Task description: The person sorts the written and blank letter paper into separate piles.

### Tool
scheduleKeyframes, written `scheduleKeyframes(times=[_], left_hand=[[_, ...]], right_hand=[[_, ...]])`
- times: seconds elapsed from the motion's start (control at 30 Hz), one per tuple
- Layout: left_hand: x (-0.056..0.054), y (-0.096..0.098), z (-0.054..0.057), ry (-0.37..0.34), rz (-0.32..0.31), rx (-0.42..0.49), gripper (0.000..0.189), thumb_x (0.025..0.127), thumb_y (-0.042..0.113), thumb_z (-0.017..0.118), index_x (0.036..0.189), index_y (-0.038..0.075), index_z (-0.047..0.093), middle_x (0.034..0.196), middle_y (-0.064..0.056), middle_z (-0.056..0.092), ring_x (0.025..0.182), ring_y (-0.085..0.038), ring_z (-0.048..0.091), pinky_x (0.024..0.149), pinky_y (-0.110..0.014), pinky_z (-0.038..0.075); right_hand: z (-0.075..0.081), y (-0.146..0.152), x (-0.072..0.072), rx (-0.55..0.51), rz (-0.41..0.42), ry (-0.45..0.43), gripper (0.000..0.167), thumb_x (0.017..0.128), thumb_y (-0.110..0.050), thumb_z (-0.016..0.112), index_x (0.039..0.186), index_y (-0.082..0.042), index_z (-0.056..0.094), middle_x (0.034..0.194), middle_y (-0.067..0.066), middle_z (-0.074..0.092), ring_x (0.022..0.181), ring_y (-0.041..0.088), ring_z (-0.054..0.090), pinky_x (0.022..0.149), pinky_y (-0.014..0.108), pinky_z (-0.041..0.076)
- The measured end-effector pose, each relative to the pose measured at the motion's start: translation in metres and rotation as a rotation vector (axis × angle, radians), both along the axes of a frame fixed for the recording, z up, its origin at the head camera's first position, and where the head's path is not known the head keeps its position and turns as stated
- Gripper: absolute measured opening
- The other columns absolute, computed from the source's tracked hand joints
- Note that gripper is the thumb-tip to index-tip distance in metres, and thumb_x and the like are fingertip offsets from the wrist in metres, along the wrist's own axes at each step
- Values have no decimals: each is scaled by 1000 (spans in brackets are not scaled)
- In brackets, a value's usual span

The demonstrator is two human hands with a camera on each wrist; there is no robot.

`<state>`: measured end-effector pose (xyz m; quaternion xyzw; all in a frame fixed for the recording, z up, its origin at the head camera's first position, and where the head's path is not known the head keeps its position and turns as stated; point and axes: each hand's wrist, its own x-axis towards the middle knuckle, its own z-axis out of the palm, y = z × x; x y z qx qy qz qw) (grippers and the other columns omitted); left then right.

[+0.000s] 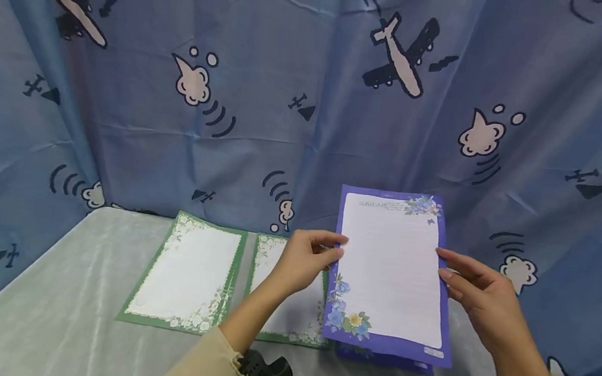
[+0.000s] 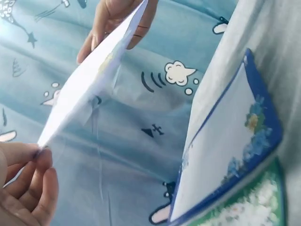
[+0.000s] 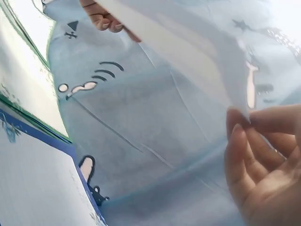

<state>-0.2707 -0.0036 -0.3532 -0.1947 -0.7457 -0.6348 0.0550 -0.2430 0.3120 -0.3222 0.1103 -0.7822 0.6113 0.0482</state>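
A sheet of paper (image 1: 391, 267) with a purple border and blue flowers is held up off the table, its printed side toward the head camera. My left hand (image 1: 307, 259) pinches its left edge between thumb and fingers. On the opposite edge, my right hand (image 1: 485, 296) pinches it the same way. In the left wrist view the raised sheet (image 2: 80, 84) appears nearly edge-on. Below it lies another blue-bordered sheet (image 2: 216, 146) on the table, mostly hidden behind the raised one in the head view.
Two green-bordered floral sheets lie to the left, one farther out (image 1: 186, 270) and one (image 1: 280, 299) partly behind my left arm. The table (image 1: 65, 299) has a pale cloth. A blue curtain (image 1: 266, 89) with airplane prints hangs close behind its back edge.
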Motion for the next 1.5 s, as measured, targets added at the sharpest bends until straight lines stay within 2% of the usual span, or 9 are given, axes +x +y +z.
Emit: scheduleKeyframes(times=[0.17, 0.27, 0.37, 0.67, 0.9, 1.0, 1.1, 1.23, 1.5], left_hand=[[-9, 15, 7, 43, -64, 52, 24, 98, 13, 66, 119, 7, 75, 99, -17, 75, 70, -7, 61, 71, -31, 58], [-11, 15, 2, 31, -82, 93, 23, 97, 12, 67, 117, 5, 75, 96, -21, 74, 69, -7, 62, 72, -36, 59], [-11, 11, -6, 6, -98, 99, 22, 96, 12, 68, 116, 4, 76, 94, -23, 73, 68, -8, 61, 71, -29, 58], [-3, 4, -22, -58, -88, 77, 21, 95, 11, 70, 115, 7, 76, 102, -19, 76, 74, -11, 69, 71, -23, 58], [-4, 10, -30, -50, -98, 61, 21, 95, 8, 69, 115, 4, 75, 100, -20, 75, 79, -27, 73, 68, -21, 58], [-3, 10, -37, -75, -93, 58, 21, 95, 6, 68, 115, 4, 75, 99, -20, 75, 75, -22, 72, 67, -22, 57], [-2, 11, -45, -100, -87, 52, 20, 95, 6, 68, 114, 3, 75, 98, -19, 75, 72, -13, 70, 67, -22, 58], [-3, 20, -57, -109, -77, 33, 18, 94, 6, 69, 110, 3, 76, 95, -17, 76, 69, -14, 69, 64, -20, 56], [-3, 31, -86, -103, -20, -30, 18, 94, 4, 69, 109, 4, 77, 93, -12, 75, 69, -15, 69, 62, -19, 55]], right_hand=[[0, 17, -2, -136, 25, 20, 39, 101, -2, 58, 137, -15, 65, 118, -18, 70, 101, -2, 67, 79, 12, 52], [-2, 19, -4, -168, 60, 10, 39, 101, -1, 56, 136, -15, 65, 117, -15, 71, 100, 0, 68, 80, 14, 53], [-4, 17, -6, -158, 73, -9, 39, 101, -1, 56, 136, -15, 66, 118, -16, 71, 101, 0, 68, 80, 15, 54], [-7, 12, -7, 232, -77, -10, 45, 101, -22, 62, 144, -10, 57, 115, -32, 61, 98, -8, 65, 78, 13, 54], [-11, 12, -6, 325, -110, -19, 48, 103, -27, 60, 145, -5, 55, 112, -34, 59, 98, -9, 64, 78, 16, 55], [-15, 10, -8, 371, -105, -49, 50, 103, -31, 60, 145, -5, 54, 114, -27, 62, 96, -6, 64, 79, 18, 55], [-18, 6, -11, 428, -106, -76, 50, 104, -32, 58, 146, -5, 54, 126, -5, 66, 95, -3, 64, 79, 20, 55], [-23, 6, -13, 465, -112, -97, 47, 105, -27, 56, 145, -5, 54, 138, 21, 60, 94, -2, 62, 78, 21, 55], [-41, 11, -23, 467, -91, -125, 47, 103, -29, 59, 142, -4, 57, 140, 24, 59, 94, -2, 63, 78, 23, 55]])
